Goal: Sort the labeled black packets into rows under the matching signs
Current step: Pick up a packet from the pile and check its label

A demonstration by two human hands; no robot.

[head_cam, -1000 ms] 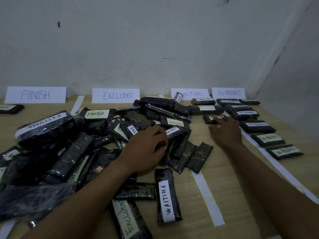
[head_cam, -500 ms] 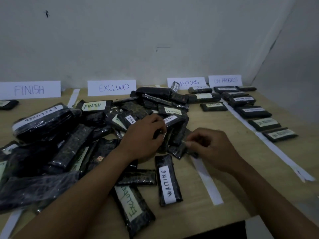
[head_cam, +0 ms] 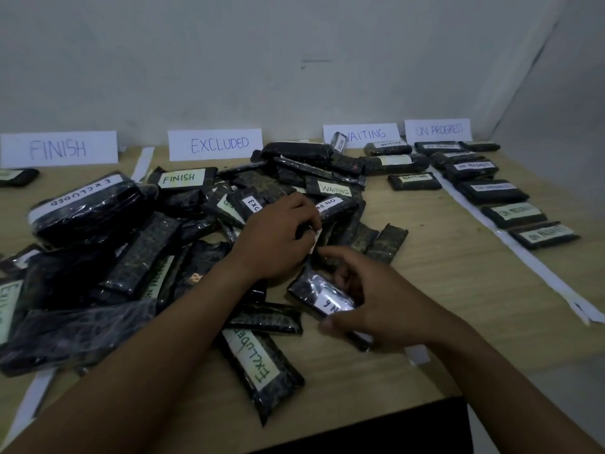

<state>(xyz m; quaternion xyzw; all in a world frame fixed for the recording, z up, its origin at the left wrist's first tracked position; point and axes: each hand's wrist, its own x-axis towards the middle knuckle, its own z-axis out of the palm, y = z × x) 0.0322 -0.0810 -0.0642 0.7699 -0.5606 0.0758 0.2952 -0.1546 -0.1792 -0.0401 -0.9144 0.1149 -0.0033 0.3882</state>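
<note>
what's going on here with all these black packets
A person is sorting labeled packets on a wooden table. The right hand grips one packet, its label partly hidden, beside the big unsorted pile. The left hand rests on that pile, fingers curled. Some sorted packets already lie under the WAITING sign and the ON PROGRESS sign.

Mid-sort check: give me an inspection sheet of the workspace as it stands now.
Surface: wooden table, white tape strips dividing lanes.
Job's things: ON PROGRESS row fullest; WAITING row short; a lone packet under the FINISH sign.
Clutter: unsorted pile mid-table.
Grip: right hand holds a labelled packet; left hand curled on the pile, hold unclear.
Cables: nothing seen.
Surroundings: grey wall behind the signs.
</note>
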